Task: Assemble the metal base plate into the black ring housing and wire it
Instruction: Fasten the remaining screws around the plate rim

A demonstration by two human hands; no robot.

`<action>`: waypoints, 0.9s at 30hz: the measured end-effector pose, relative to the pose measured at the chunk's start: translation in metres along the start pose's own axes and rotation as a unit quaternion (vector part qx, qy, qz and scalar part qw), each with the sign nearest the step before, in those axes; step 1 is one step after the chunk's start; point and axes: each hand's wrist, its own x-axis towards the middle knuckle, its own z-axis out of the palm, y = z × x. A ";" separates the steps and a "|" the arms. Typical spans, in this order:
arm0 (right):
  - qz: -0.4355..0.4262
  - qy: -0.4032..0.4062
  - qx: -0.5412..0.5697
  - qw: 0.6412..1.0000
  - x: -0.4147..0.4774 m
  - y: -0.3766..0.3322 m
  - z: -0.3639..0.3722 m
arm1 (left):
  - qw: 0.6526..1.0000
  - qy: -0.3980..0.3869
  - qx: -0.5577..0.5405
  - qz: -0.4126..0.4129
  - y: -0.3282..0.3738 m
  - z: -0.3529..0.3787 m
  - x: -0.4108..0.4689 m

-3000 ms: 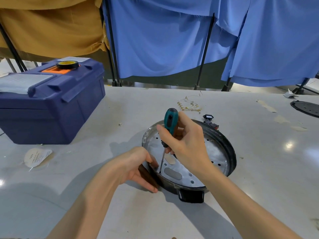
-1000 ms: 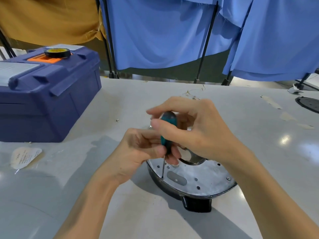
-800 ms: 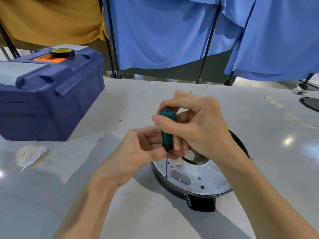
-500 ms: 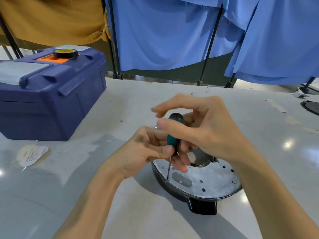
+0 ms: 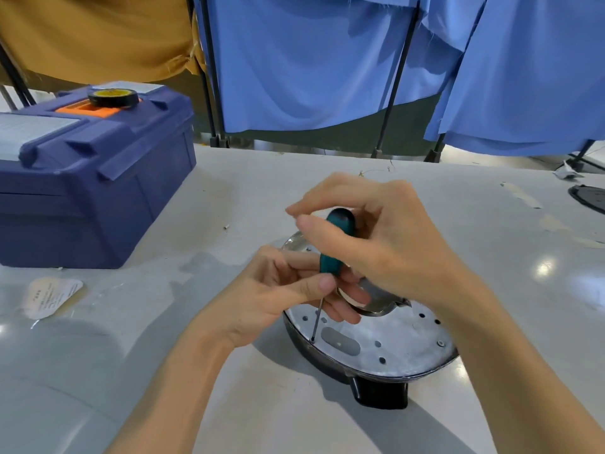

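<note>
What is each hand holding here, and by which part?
Both hold the screwdriver: right hand round the teal handle's top, left hand pinching the handle's lower end.

Noted a teal handle and thin silver shaft on the screwdriver (image 5: 330,262). Found the metal base plate (image 5: 402,339) dull silver-grey, speckled with small dark holes and marked by one darker grey oval. Saw glossy black on the black ring housing (image 5: 379,391). Recorded a navy toolbox (image 5: 98,191) with an orange inset, topped by a black tape roll (image 5: 113,97) with a yellow core. Noted blue curtains (image 5: 311,60), mustard cloth (image 5: 98,37), a pale grey table (image 5: 163,371) and a white label (image 5: 49,296).
</note>
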 end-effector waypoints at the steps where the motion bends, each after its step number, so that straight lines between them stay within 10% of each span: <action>1: 0.013 -0.004 0.025 1.000 -0.001 0.001 -0.003 | 1.000 -0.005 -0.001 -0.003 0.000 -0.001 0.000; 10: 0.005 0.130 -0.152 0.980 -0.004 0.005 0.018 | 0.999 0.044 -0.019 0.008 -0.007 0.005 0.004; 16: -0.005 0.022 0.064 0.998 -0.009 0.000 -0.002 | 0.999 0.005 -0.032 -0.006 -0.004 -0.002 -0.003; 27: -0.062 0.161 -0.055 0.984 -0.007 0.018 0.013 | 0.999 0.022 -0.002 -0.023 -0.005 0.003 -0.001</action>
